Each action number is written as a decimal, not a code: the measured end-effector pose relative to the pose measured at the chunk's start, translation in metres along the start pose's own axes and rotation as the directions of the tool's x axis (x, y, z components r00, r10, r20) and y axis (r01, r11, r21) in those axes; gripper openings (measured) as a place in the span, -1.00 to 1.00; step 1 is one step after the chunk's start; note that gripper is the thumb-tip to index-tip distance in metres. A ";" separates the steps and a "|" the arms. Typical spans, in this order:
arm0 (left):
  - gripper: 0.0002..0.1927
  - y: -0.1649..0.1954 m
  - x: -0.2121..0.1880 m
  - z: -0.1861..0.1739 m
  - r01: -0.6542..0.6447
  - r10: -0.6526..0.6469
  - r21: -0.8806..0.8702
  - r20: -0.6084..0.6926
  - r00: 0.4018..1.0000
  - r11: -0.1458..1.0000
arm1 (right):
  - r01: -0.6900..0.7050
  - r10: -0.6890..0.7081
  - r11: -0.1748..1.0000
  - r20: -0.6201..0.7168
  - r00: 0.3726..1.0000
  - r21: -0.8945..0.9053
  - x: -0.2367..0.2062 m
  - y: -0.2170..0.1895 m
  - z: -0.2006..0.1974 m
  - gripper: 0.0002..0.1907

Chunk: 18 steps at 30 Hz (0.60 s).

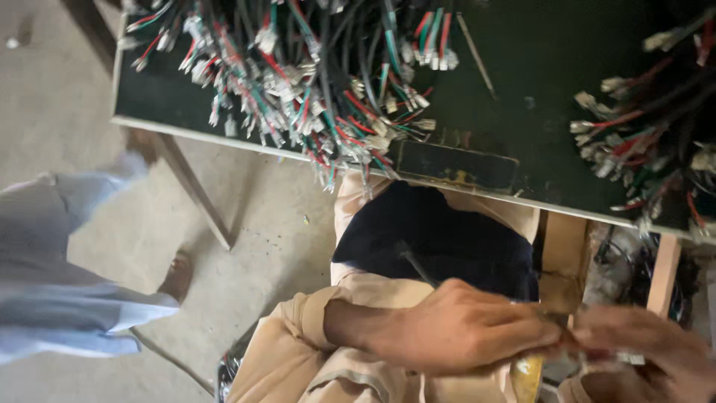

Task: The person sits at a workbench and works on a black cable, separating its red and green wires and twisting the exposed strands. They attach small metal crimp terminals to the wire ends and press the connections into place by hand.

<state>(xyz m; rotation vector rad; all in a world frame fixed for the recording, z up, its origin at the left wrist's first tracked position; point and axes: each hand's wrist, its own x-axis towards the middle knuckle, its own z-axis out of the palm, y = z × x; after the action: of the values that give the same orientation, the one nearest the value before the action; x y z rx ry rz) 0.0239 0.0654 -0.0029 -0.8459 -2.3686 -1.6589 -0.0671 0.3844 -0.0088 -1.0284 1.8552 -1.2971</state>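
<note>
My left hand (459, 328) reaches in from the lower left in a beige sleeve, its fingers pinched together. My right hand (649, 354) meets it at the bottom right, blurred. Between the fingertips they grip a small wire piece (578, 345) with a pale connector; its details are too blurred to tell. A black cable (414, 265) runs across the dark blue cloth (447, 231) on my lap and passes behind my left hand. Both hands are below the near edge of the dark green table (537, 67).
A big heap of red, green and black wires with white connectors (313, 82) lies on the table's left, a second bundle (649, 134) on its right. A dark flat box (455, 164) sits at the edge. Another person in light blue (60, 283) stands left; a yellow object (526, 373) lies below my hands.
</note>
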 end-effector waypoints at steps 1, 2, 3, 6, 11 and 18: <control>-0.72 -0.011 0.003 0.006 -0.045 0.047 0.058 -0.031 0.998 0.997 | -0.077 0.060 0.991 -0.148 0.987 -0.109 0.009 -0.010 0.007 -0.54; -0.70 -0.024 0.005 0.012 -0.093 0.100 0.114 -0.056 0.993 0.989 | -0.172 0.106 0.964 -0.303 0.947 -0.203 0.017 -0.020 0.017 -0.55; -0.73 -0.043 0.006 0.017 -0.073 0.078 0.079 -0.063 0.995 0.994 | -0.297 0.172 0.912 -0.394 0.903 -0.282 0.027 -0.026 0.029 -0.60; -0.83 -0.085 0.003 0.038 0.078 -0.098 -0.269 -0.061 0.993 0.960 | -0.594 0.492 0.784 -0.402 0.772 -0.181 0.071 -0.010 0.044 -0.46; -0.72 -0.102 -0.025 0.052 0.416 -0.673 -0.882 0.171 0.719 0.220 | -0.025 0.362 0.849 -0.547 0.755 0.527 0.093 0.021 0.072 -0.79; -0.80 -0.075 0.005 0.033 0.389 -0.601 -0.800 0.045 0.798 0.456 | 0.150 0.349 0.843 -0.738 0.578 0.516 0.079 0.019 0.087 -0.79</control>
<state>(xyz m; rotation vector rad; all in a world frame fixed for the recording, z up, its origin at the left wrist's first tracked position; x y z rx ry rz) -0.0115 0.0789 -0.0760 0.1136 -1.7165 -2.9383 -0.0370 0.2808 -0.0582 0.0707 1.8818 -2.2949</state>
